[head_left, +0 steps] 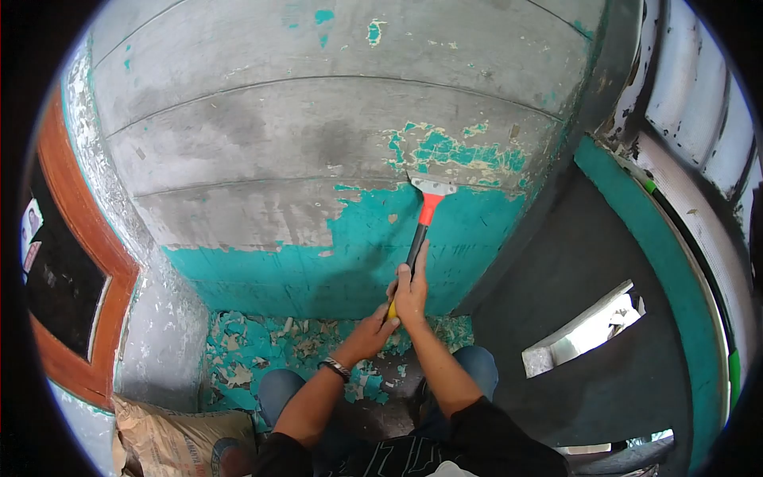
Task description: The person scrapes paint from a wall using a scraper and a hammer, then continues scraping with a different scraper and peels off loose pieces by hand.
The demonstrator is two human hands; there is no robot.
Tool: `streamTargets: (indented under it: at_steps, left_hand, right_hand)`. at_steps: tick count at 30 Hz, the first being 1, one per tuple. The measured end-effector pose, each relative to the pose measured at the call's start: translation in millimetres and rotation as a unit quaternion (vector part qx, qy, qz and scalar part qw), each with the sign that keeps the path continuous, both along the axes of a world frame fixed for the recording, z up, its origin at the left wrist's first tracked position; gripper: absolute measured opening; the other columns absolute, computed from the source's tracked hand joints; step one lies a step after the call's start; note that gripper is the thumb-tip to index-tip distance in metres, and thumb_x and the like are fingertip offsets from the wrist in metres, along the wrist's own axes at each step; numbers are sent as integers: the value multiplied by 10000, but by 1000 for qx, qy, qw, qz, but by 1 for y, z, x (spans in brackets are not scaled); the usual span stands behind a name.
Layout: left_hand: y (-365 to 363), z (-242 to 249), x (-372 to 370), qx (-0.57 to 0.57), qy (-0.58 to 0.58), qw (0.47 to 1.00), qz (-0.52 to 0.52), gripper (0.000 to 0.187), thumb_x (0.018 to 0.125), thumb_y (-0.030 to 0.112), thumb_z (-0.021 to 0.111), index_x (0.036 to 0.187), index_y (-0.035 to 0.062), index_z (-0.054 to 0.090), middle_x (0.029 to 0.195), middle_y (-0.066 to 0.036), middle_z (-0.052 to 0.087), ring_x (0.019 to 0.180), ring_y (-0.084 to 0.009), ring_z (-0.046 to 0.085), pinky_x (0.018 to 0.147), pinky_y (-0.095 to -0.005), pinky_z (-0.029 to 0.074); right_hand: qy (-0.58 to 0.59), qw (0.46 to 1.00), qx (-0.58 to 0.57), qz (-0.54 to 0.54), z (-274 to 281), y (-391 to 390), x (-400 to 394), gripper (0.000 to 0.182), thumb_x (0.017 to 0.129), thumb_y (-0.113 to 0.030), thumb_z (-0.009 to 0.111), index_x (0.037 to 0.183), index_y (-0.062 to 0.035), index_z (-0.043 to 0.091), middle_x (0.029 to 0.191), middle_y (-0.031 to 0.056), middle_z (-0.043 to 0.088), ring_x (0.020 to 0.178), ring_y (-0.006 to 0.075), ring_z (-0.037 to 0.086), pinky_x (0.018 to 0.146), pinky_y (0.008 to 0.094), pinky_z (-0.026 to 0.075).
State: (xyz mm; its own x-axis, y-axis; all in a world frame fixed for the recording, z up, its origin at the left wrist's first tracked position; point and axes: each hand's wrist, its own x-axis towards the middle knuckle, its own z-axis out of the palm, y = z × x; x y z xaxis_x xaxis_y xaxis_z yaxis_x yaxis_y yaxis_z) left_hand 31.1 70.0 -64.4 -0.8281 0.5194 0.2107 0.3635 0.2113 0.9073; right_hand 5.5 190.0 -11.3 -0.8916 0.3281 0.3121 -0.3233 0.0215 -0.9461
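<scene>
Both my hands grip one long-handled paint scraper (430, 203), with a wide metal head, a red neck and a black shaft. My right hand (411, 296) is wrapped round the upper part of the handle. Lower down, by the yellow end, my left hand (367, 335) is closed on it, a bracelet at the wrist. The scraper's head lies against the wall near the upper edge of the teal paint (469, 226). Above and left of it the wall shows bare grey (262, 135), with a cracked teal patch (453, 149) just over the blade.
Peeled paint flakes (246, 350) cover the floor at the wall's foot, between and beside my knees. A brown paper sack (179, 437) stands at lower left, below a wooden frame (87, 238). On the right is a dark wall (588, 262) with a slot-like opening (584, 330).
</scene>
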Motion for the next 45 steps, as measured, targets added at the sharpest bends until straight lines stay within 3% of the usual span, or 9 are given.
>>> streamTargets:
  at_steps: [4,7,13,16,20,24,26,33,45]
  left_hand:
    - [18,2,-5,128,-135,981,60,281,957,282,447,993,5,481,672,-33,521,538,-115,517,512,-256,442]
    - [24,12,-17,222,-107,967,68,281,956,306,453,852,46,463,610,16,449,453,-63,414,416,-228,341]
    - [29,-2,-25,165,11,976,141,335,950,327,477,784,36,490,594,16,446,514,-70,399,461,-262,317]
    - [31,12,-38,99,74,978,166,352,946,307,487,781,-4,486,610,-99,485,574,-151,439,545,-339,382]
    - [31,30,-32,130,0,981,145,362,948,317,484,794,-11,499,601,-125,472,568,-160,449,544,-350,385]
    - [49,16,14,147,-66,978,130,358,961,318,462,788,6,493,595,-63,465,555,-127,433,516,-326,364]
    - [56,8,21,177,-146,967,115,352,974,321,441,789,26,486,597,0,432,554,-84,409,498,-286,340]
    - [52,20,7,163,-89,972,143,341,979,315,439,795,32,486,596,27,413,532,-59,379,475,-258,311]
    - [56,28,8,206,-164,958,116,347,974,344,453,839,34,530,621,44,427,542,-41,375,476,-238,313]
  right_hand:
    - [38,998,-46,-17,5,0,-13,646,970,-177,386,1501,-167,19,881,55,477,524,94,487,417,245,424]
    - [81,994,-75,-15,34,2,-26,645,970,-200,388,1500,-163,22,918,48,479,539,89,476,408,239,413]
    - [82,994,-41,-63,40,-1,-40,638,962,-185,371,1499,-147,30,808,38,484,490,78,437,391,240,370]
    - [79,990,12,-114,46,1,-50,634,958,-179,365,1499,-139,36,725,25,469,472,77,414,402,246,361]
    - [98,987,14,-130,62,3,-46,642,954,-180,374,1500,-145,39,685,21,458,475,89,407,426,249,372]
    - [47,981,144,-121,35,21,-22,642,948,-148,368,1502,-154,43,675,35,476,484,103,425,444,272,383]
    - [27,983,146,-112,35,26,-15,641,947,-141,365,1502,-154,43,672,36,482,485,105,429,446,281,383]
    - [18,988,113,-101,53,22,-22,644,949,-140,380,1502,-152,50,662,43,497,495,123,446,469,298,382]
    - [15,985,128,-115,63,23,-20,647,946,-123,391,1499,-147,56,679,101,544,536,184,500,509,335,404]
